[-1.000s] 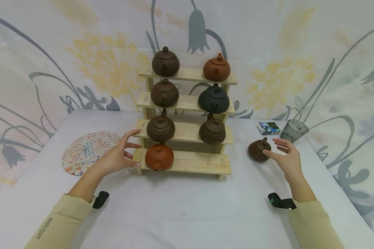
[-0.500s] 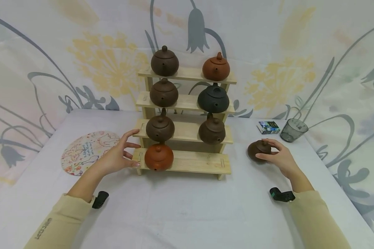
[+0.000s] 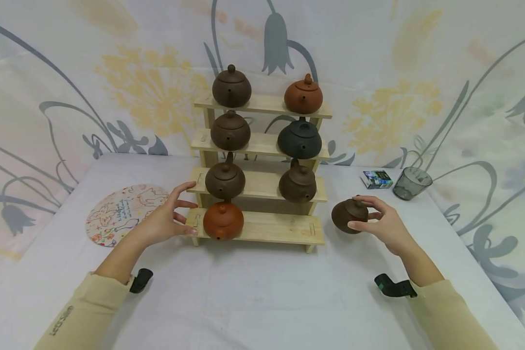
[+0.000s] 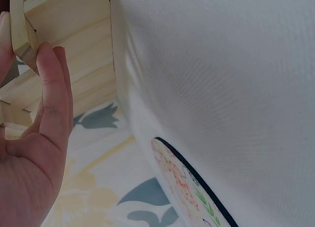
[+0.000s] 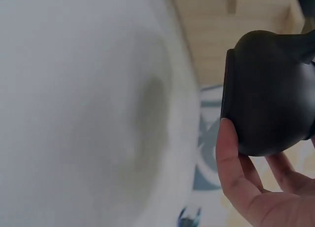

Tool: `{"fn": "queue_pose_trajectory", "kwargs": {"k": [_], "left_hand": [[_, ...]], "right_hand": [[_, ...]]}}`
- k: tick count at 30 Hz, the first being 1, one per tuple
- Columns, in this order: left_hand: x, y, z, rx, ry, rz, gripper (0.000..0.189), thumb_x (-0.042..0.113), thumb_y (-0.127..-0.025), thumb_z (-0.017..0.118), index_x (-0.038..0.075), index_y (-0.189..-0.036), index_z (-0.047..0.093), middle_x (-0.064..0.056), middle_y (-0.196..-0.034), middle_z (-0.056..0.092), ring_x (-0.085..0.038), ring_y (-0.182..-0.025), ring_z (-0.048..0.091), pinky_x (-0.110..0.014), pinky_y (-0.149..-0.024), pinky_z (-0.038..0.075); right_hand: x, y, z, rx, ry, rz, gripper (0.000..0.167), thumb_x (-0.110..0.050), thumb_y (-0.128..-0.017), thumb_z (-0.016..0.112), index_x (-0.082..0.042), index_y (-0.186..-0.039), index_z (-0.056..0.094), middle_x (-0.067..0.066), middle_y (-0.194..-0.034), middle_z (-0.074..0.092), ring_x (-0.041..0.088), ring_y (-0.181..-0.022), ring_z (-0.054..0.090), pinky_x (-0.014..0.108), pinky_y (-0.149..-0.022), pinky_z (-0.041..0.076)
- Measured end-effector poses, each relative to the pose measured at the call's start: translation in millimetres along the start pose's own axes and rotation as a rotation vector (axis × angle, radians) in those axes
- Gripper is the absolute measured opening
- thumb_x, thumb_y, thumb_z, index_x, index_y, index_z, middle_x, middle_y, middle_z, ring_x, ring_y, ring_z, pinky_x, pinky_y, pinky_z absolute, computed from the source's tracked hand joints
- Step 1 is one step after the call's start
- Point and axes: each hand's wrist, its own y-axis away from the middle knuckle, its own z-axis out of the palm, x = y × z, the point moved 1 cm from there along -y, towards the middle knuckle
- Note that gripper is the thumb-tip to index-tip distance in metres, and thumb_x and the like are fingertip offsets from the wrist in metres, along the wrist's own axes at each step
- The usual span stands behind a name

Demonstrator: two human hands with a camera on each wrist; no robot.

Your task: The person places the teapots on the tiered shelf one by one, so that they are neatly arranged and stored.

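My right hand (image 3: 382,224) grips a small dark brown teapot (image 3: 346,215) from its right side, with thumb in front and fingers behind. In the right wrist view the teapot (image 5: 268,94) is raised off the white cloth, its shadow below. My left hand (image 3: 166,218) holds the left end of a four-tier wooden stand (image 3: 280,228); the left wrist view has a board's end (image 4: 24,45) between thumb and fingers. An orange-red teapot (image 3: 223,221) sits on the bottom tier's left, and the board to its right is bare. Pairs of teapots fill the three upper tiers.
A grey glass cup (image 3: 412,183) and a small printed box (image 3: 377,179) stand at the back right. On the left lies a round patterned mat (image 3: 122,214). A flowered cloth (image 3: 157,87) hangs behind the stand.
My right hand closed on the brown teapot, then lifted it and carried it left toward the stand. My left hand stays at the stand's left end.
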Motion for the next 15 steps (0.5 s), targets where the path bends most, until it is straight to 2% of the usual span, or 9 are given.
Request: {"fn": "queue_pose_trajectory", "kwargs": {"k": [8, 15], "left_hand": [[0.1, -0.4, -0.1, -0.003, 0.007, 0.000, 0.105, 0.000, -0.073, 0.077, 0.026, -0.148, 0.008, -0.027, -0.129, 0.046, -0.028, -0.085, 0.058, -0.036, -0.068, 0.049], [1.2, 0.3, -0.3, -0.004, 0.012, -0.009, 0.106, 0.001, -0.073, 0.078, 0.027, -0.148, 0.007, -0.027, -0.129, 0.046, -0.029, -0.085, 0.058, -0.037, -0.068, 0.049]], "right_hand": [[-25, 14.1, 13, -0.067, -0.018, -0.123, 0.058, -0.007, -0.078, 0.074, -0.004, -0.129, 0.047, 0.005, -0.124, 0.045, 0.018, -0.090, 0.054, 0.031, -0.067, 0.050], [-37, 23.0, 26, -0.186, -0.082, -0.201, 0.056, -0.001, -0.075, 0.074, -0.002, -0.126, 0.050, 0.005, -0.124, 0.047, 0.022, -0.092, 0.055, 0.033, -0.069, 0.052]]}}
